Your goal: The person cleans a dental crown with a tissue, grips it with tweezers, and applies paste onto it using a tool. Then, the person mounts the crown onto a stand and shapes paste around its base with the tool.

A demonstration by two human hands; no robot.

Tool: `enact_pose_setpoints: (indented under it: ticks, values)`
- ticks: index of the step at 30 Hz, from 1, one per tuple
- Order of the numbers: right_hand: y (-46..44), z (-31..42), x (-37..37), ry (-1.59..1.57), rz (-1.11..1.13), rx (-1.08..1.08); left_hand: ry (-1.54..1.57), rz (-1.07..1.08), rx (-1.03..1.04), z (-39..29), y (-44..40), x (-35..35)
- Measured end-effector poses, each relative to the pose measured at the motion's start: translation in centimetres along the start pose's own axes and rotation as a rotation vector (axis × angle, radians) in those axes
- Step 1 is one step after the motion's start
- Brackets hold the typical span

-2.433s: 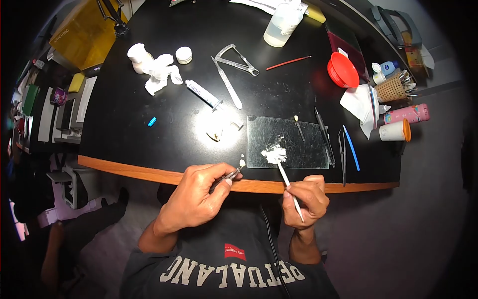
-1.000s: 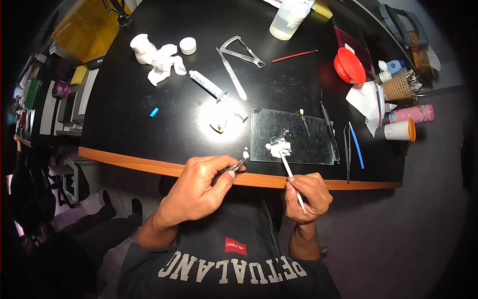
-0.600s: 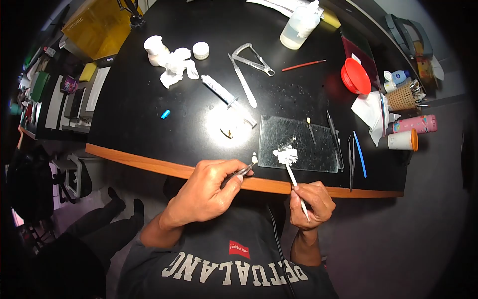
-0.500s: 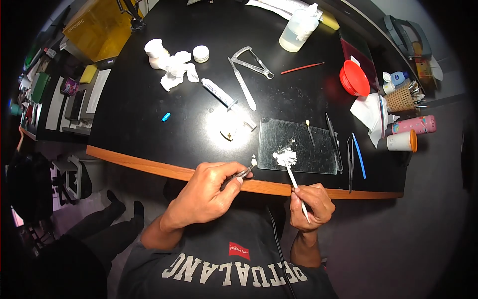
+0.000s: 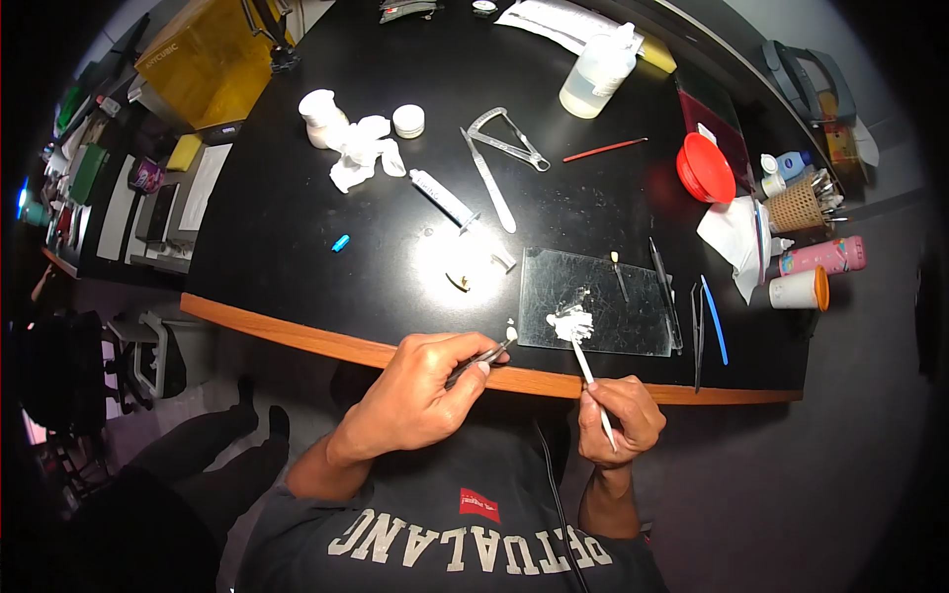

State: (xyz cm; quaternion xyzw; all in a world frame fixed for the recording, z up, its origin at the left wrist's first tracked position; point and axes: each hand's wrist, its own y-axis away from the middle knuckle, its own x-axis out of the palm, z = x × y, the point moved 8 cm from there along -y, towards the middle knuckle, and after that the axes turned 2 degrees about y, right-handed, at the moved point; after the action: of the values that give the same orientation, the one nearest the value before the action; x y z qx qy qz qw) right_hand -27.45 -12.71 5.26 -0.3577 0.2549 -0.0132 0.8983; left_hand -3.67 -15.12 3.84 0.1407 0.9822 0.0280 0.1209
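Paste (image 5: pixel 570 324) lies on a glass slab (image 5: pixel 643 321), lower centre; right hand (image 5: pixel 628 419) grips a white stick (image 5: pixel 586 365) pen-like, likely for control; left hand (image 5: pixel 423 391) pinches a metal tool (image 5: pixel 490 354), apparently steadying a pale piece (image 5: pixel 511 334) near the slab.

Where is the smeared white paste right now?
In the head view, the smeared white paste is on the scratched glass slab, in its near-left part, at the tip of the slim white stick in the right hand.

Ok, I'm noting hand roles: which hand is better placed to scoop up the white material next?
Probably the right hand: it holds a white stick with its tip at the white material on the glass plate. The left hand is occupied, gripping a metal tool with a small white piece at its tip.
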Motion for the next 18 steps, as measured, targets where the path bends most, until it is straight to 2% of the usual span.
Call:
enact_pose_setpoints:
  ticks: [18]
  values:
    - [0.04,-0.17,-0.16,-0.009,0.007,-0.011,0.006,-0.015,-0.006,0.02,0.1,0.03]
